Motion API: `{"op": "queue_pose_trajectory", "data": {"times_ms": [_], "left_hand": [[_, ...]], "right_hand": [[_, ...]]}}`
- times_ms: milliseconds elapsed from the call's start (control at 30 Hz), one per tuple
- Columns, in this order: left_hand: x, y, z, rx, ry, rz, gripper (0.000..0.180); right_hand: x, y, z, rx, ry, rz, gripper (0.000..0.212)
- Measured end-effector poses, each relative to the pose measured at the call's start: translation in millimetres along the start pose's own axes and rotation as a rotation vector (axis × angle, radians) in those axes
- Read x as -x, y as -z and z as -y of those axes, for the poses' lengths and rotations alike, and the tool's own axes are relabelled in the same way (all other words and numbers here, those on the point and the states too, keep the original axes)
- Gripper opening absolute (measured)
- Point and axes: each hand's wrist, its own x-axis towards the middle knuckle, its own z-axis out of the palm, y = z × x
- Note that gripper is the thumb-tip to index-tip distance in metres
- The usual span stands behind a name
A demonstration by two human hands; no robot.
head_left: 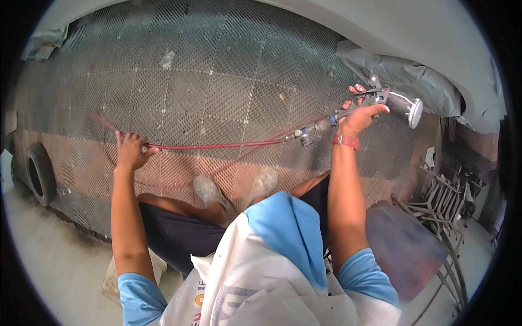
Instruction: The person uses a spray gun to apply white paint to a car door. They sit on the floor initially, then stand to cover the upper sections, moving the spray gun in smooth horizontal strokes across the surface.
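My right hand (pixel 356 118) is closed round the handle of a metal spray gun (pixel 375 96), held out to the right, with its cup (pixel 406 106) pointing right. A fitting with a small valve (pixel 306 135) sits at the base of the gun's handle. From it a red air hose (pixel 223 145) runs left, nearly level, to my left hand (pixel 132 149). The fingers of that hand are wrapped round the hose, which trails on beyond them toward the far left. Another stretch of red hose hangs lower, below the taut part.
A pale curved car body panel (pixel 435 32) arches across the top and right, with grey masking sheet (pixel 413 76) along its lower edge. Ribbed matting (pixel 217 98) covers the floor. At the left stands a tyre (pixel 41 174). Metal racks (pixel 440 201) and a stained board (pixel 402 244) are at the right.
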Motion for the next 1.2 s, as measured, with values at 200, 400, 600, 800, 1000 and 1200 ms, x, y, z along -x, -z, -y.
{"op": "queue_pose_trajectory", "data": {"times_ms": [200, 400, 600, 800, 1000, 1200], "left_hand": [[-21, 52, -7, 0.084, 0.220, -0.342, 0.046], [1, 55, -15, 0.084, 0.545, -0.554, 0.048], [-8, 42, -6, 0.078, 0.521, -0.537, 0.042], [-28, 46, -38, 0.086, 0.299, -0.397, 0.034], [-56, 59, -98, 0.100, 0.028, -0.371, 0.034], [-73, 64, -130, 0.151, -0.124, -0.316, 0.039]], "right_hand": [[15, -51, -124, -0.006, 0.035, -0.087, 0.078], [78, -165, -165, -0.140, -0.056, 0.227, 0.068], [104, -243, -171, -0.183, -0.041, 0.640, 0.066], [52, -204, -183, -0.130, -0.070, 0.524, 0.061], [-30, -76, -180, -0.037, 0.011, 0.092, 0.060], [-102, 25, -135, 0.058, 0.059, -0.229, 0.068]]}}
